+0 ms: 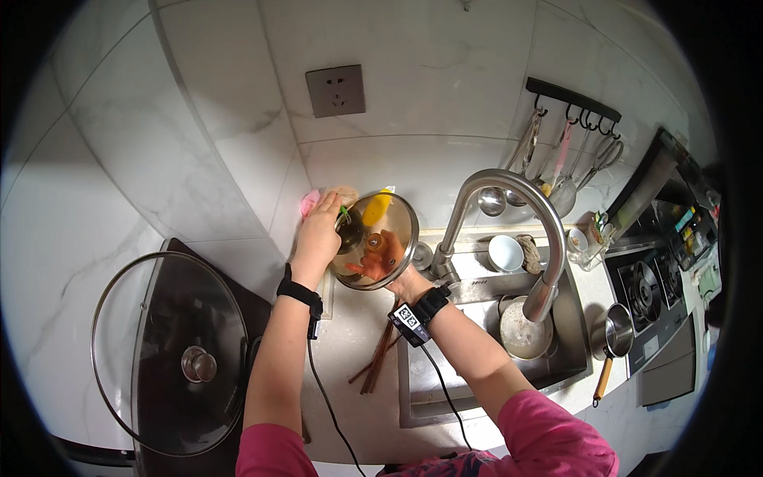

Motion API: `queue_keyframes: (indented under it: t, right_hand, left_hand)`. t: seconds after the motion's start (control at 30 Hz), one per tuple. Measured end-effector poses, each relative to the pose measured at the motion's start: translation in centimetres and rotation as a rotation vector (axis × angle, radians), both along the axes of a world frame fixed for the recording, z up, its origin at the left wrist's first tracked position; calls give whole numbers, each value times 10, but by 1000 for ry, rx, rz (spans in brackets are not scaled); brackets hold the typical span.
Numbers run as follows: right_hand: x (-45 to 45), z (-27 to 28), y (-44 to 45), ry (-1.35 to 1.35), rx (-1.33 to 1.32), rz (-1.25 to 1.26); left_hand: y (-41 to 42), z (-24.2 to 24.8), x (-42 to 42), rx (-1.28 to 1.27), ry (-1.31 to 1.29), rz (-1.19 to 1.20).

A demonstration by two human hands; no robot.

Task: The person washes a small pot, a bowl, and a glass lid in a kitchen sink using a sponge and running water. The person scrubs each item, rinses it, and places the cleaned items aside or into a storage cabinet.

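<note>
My right hand (386, 257) holds a small round glass lid (411, 216) with a metal rim from below, and its fingers show through the glass. The lid is tilted above the counter's back left corner. At its left side is my left hand (325, 229), fingers stretched towards the wall. A dark rounded thing (351, 235) lies against that palm, partly seen through the lid. The left thumb is hidden, so its grip is unclear. A yellow item (377, 208) shows behind the glass. Pink (310, 203) and beige (343, 194) soft things sit by the left fingertips.
A large glass lid (199, 364) rests on a dark appliance at left. Several chopsticks (375, 366) lie beside the steel sink (432, 411). Under the curved faucet (495, 176) sits a pot (524, 331). A wooden-handled saucepan (617, 334) stands right, near the gas stove (644, 292).
</note>
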State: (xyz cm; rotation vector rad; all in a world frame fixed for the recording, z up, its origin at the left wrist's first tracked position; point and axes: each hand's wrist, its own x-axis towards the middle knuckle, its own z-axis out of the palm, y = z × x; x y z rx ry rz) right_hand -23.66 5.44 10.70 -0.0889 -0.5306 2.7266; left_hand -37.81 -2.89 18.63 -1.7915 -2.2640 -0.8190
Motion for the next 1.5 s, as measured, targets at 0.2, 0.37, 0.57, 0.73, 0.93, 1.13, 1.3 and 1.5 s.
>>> queue_keyframes:
  t: [0.2, 0.37, 0.57, 0.73, 0.93, 1.13, 1.3, 1.5]
  right_hand:
    - [16, 6, -7, -68, -126, -13]
    - [71, -24, -43, -77, -360, 140]
    - [167, -76, -105, -45, -520, 283]
    - [243, -106, -82, -207, -70, 308]
    - [326, -222, 28, -1279, 1578, 359]
    - [335, -338, 18, -1209, 1833, 816]
    - [361, -242, 42, -1294, 1524, 415]
    - [379, -55, 10, -944, 1551, -346]
  left_hand:
    - [-11, -4, 4, 133, -67, -32]
    - [-76, -33, 73, 292, -1181, 43]
    - [-147, -64, 171, -140, -1850, -131]
    - [-150, -84, 230, -88, -1944, -8]
    - [-143, -100, 269, -17, -1876, 205]
    - [-128, -110, 295, 2, -1812, 276]
    - [-121, -122, 303, 13, -1801, 259]
    - [-97, -158, 317, -24, -1879, 176]
